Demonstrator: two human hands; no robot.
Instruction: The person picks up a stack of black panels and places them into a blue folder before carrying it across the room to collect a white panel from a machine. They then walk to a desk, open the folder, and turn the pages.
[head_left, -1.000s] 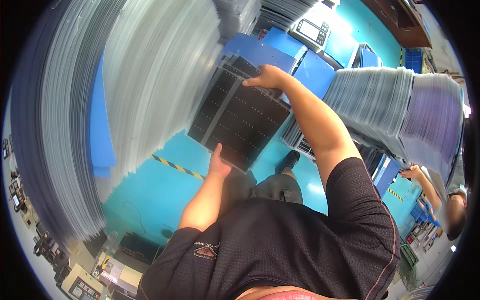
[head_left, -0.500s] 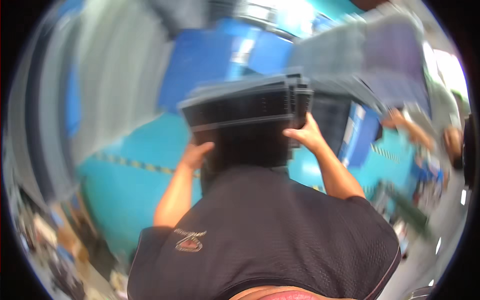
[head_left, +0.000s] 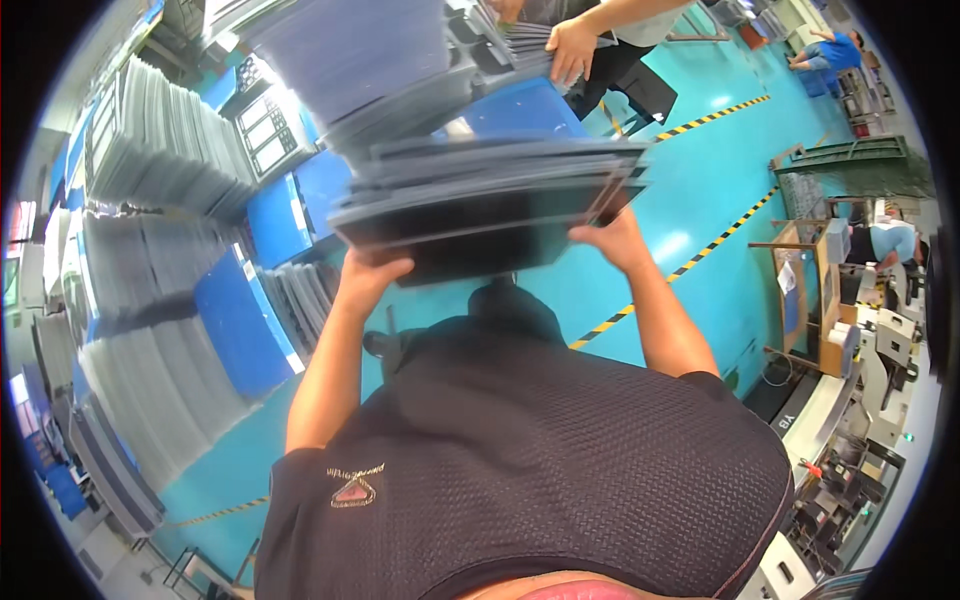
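Overhead, one stack of dark flat trays (head_left: pixel 490 205) is held in front of the person, above the dark shirt (head_left: pixel 520 450), carried by two hands. The single trays in it are too blurred to count; several thin edges show along its near side. The left hand (head_left: pixel 372 272) grips the stack's lower left corner, its fingers curled under the bottom tray and closed on it. The right hand (head_left: pixel 612 238) grips the lower right corner, its fingers wrapped up onto the stack's end and closed on it as well. The stack lies roughly level, tilted a little up toward the right.

Below the stack is the teal floor (head_left: pixel 690 170), crossed by two yellow-and-black striped lines (head_left: pixel 690 265). To the left stand at least three tall piles of grey trays (head_left: pixel 150 150), each resting on a blue pallet box (head_left: pixel 240 325); the piles are close beside one another. One more pile of grey trays (head_left: pixel 360 60) rises behind the held stack, near the top edge.

At the top, another person's hand (head_left: pixel 572 48) touches the edge of that far pile. Two further people show at the right: one in blue (head_left: pixel 835 50) near the upper corner, one in light blue (head_left: pixel 885 240) beside a wooden frame (head_left: pixel 800 290). Grey machines (head_left: pixel 870 400) fill the lower right.
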